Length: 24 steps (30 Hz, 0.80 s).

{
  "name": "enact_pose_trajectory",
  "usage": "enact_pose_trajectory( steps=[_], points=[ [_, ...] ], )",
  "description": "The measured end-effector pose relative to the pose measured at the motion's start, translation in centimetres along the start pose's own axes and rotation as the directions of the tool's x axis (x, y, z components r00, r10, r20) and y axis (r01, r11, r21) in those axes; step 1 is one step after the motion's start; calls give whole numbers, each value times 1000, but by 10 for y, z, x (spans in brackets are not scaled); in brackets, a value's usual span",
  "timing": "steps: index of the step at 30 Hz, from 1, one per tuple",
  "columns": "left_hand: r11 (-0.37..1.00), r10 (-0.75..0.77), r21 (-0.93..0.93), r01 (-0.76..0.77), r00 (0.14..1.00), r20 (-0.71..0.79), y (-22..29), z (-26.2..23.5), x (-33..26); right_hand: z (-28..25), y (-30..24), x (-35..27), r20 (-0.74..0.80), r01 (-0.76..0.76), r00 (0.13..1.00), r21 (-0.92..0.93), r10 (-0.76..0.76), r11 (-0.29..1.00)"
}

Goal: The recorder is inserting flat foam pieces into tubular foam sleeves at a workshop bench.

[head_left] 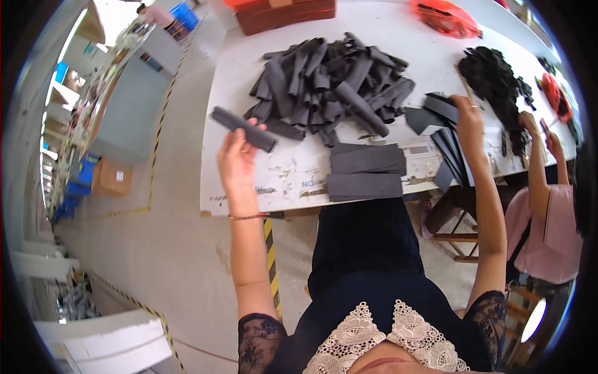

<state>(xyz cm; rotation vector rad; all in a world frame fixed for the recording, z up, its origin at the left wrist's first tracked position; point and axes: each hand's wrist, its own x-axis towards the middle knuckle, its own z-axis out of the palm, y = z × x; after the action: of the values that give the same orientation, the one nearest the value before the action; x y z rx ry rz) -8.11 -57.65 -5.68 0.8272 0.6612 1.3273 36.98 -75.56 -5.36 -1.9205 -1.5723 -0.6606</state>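
My left hand [237,159] is closed around a dark grey rolled tube [228,119] of sheet material, held tilted over the table's left side. At the right, my right hand [471,121] pinches the end of a flat dark grey strip [441,108]; part of its grip is hidden. Below that hand, more loose strips [450,149] lie fanned out. Flat strips in two neat stacks [365,186] rest at the table's front edge before me. A large heap of similar dark grey tubes [299,78] spreads across the middle of the white table [280,181].
A red-brown box [286,17] and an orange-red bag [445,19] stand along the table's back. At the right, a black heap [495,75] lies near a co-worker's hands [529,124]. A cardboard box [113,177] sits on the floor at the left.
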Motion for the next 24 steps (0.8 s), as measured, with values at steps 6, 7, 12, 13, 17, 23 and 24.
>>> enact_pose_trajectory(
  steps=[6,7,12,13,17,23,24],
  points=[
    [934,-189,-294,203,979,76,-30,20,-44,-44,-136,-14,369,-298,930,747,3,594],
    [918,-218,-327,222,975,49,-33,27,-48,-58,-152,-17,447,-294,887,743,-118,601],
    [833,-356,-421,359,930,87,-44,52,-64,-55,-174,-38,299,-41,918,727,-262,686],
    [823,-378,-424,378,922,88,-43,58,-67,-54,-174,-38,255,36,913,727,-319,685],
    [940,-245,-243,240,969,8,-36,79,-81,-63,-184,-37,276,-15,922,725,-271,688],
    [983,-154,-100,155,988,17,-42,85,-85,-68,-188,-26,177,117,934,668,-309,735],
    [983,-155,-100,156,988,20,-42,87,-86,-68,-188,-24,177,116,935,666,-307,737]
  ],
)
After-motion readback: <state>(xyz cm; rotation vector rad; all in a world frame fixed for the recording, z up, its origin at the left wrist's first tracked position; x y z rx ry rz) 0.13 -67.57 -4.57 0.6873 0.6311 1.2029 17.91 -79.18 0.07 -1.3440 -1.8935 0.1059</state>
